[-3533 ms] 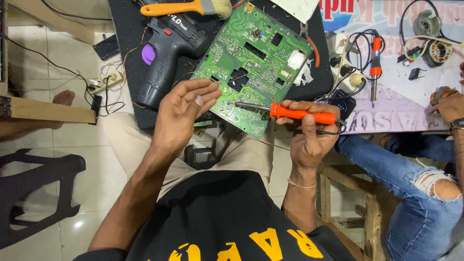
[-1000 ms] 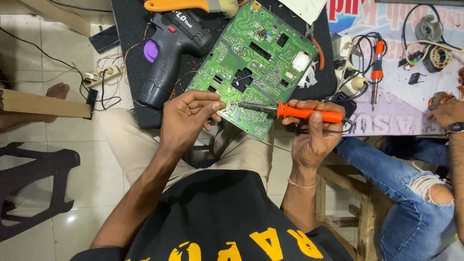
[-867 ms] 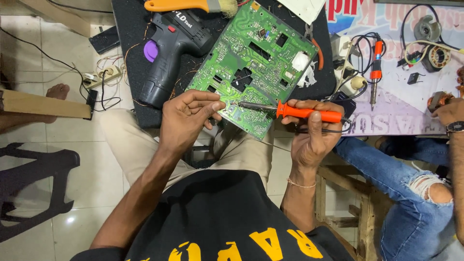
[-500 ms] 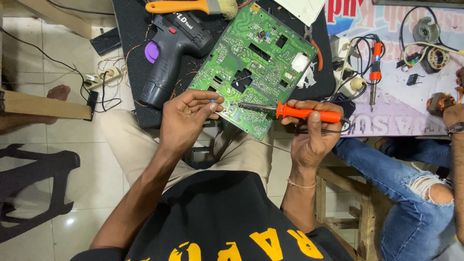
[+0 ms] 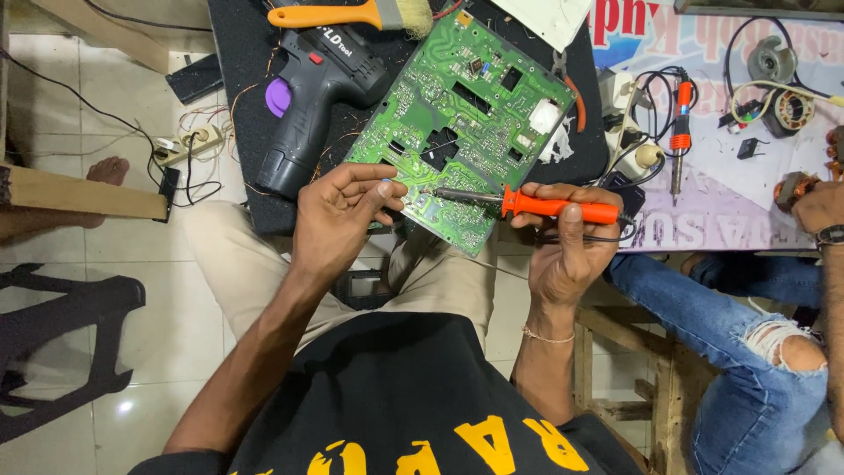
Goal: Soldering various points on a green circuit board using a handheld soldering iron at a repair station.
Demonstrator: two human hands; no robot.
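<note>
Since a moment earlier little had shifted: the right hand (image 5: pixel 567 255) gripped the orange soldering iron (image 5: pixel 527 204), pointing toward nine o'clock at the green circuit board (image 5: pixel 457 123), left-hand fingers (image 5: pixel 387 198) pinched beside its tip.

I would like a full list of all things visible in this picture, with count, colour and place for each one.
green printed circuit board: 1, green, tilted on the black mat, centre top
black work mat: 1, black, under the board
black cordless drill: 1, black with purple part, left of the board
orange-handled brush: 1, orange, top edge
orange-handled soldering iron: 1, in the right hand, tip at the board's lower edge
second soldering iron: 1, orange and black, on the printed sheet at right
small motor parts: a few, grey and copper, far right
another person's leg in torn blue jeans: 1, right
left hand: at the board's lower edge
right hand: grips the iron
</note>
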